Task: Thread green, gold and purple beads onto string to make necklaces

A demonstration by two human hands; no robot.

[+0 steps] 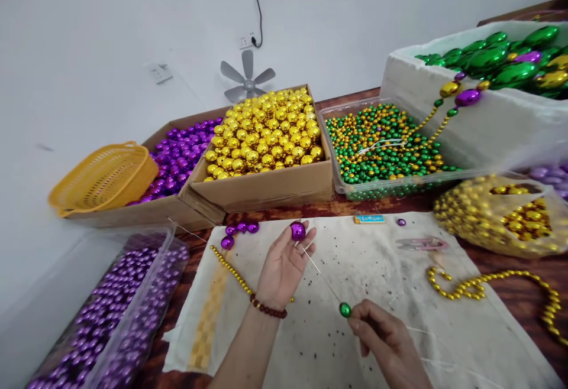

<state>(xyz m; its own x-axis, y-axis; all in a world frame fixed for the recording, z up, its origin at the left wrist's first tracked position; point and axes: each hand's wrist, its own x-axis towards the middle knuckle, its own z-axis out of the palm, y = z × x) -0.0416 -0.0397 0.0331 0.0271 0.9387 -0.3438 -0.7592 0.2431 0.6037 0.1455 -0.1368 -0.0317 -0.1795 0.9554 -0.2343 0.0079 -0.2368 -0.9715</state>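
Note:
My left hand [281, 265], palm turned up and a brown beaded bracelet [268, 308] on its wrist, holds a large shiny purple bead [297, 231] between thumb and fingers. Lower right, my right hand [381, 336] pinches at a green bead [345, 310]. A thin, straight needle-like line [320, 274] runs from that green bead up to the fingers of my left hand. White thread [444, 365] trails behind my right hand over the cloth. Under my left wrist passes a string of small gold beads [233, 271], with several purple beads [242, 227] near its far end.
A pale cloth [337, 353] covers the table's middle, with pink-handled snips [423, 244] and a gold bead chain [479, 285] on the right. Behind stand boxes of purple [177, 152] and gold beads [266, 135], a green-gold tub [381, 146], and a foam box [444, 111].

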